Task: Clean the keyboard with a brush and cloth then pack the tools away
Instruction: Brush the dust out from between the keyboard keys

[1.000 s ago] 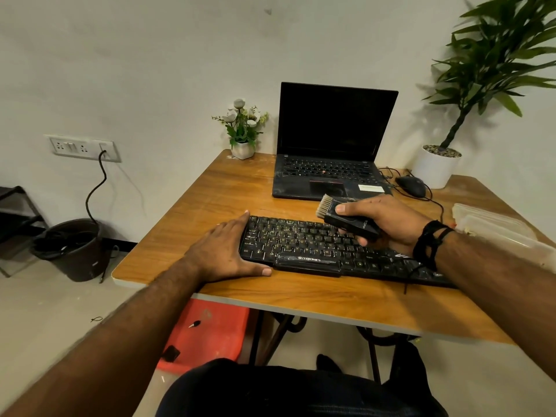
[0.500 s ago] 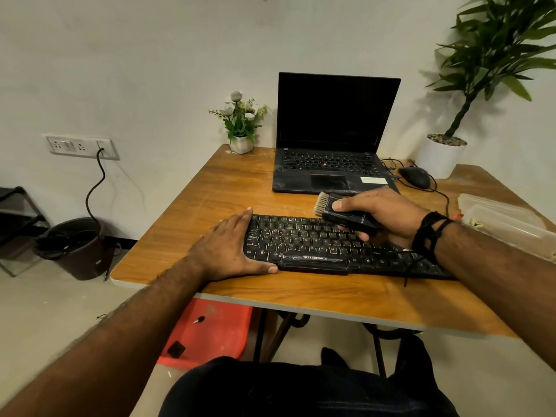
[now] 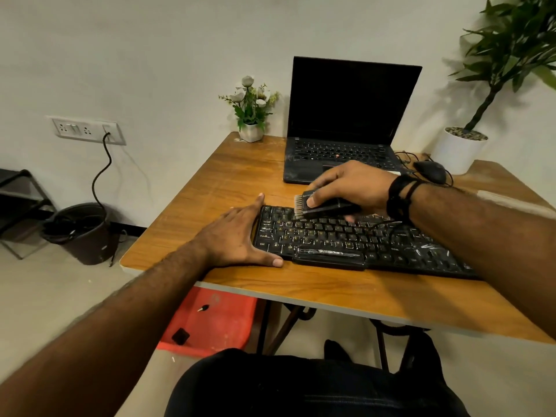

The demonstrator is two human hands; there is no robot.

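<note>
A black keyboard [image 3: 346,239] lies near the front edge of the wooden table [image 3: 228,182]. My right hand [image 3: 352,185] grips a small black brush [image 3: 319,204] with tan bristles pointing left and down. The bristles touch the keyboard's upper left rows. My left hand [image 3: 237,236] rests flat on the table against the keyboard's left end, thumb along its front corner and fingers straight. No cloth is in view.
An open black laptop [image 3: 346,121] stands behind the keyboard. A flower pot [image 3: 251,130] sits at the back left, a mouse [image 3: 430,171] and a white plant pot [image 3: 457,149] at the back right. A dark bin [image 3: 81,233] and a red stool [image 3: 210,320] are on the floor.
My right hand has lowered the brush from above the keys onto the keyboard's upper left rows. The left hand has kept its place. The camera view shifted slightly.
</note>
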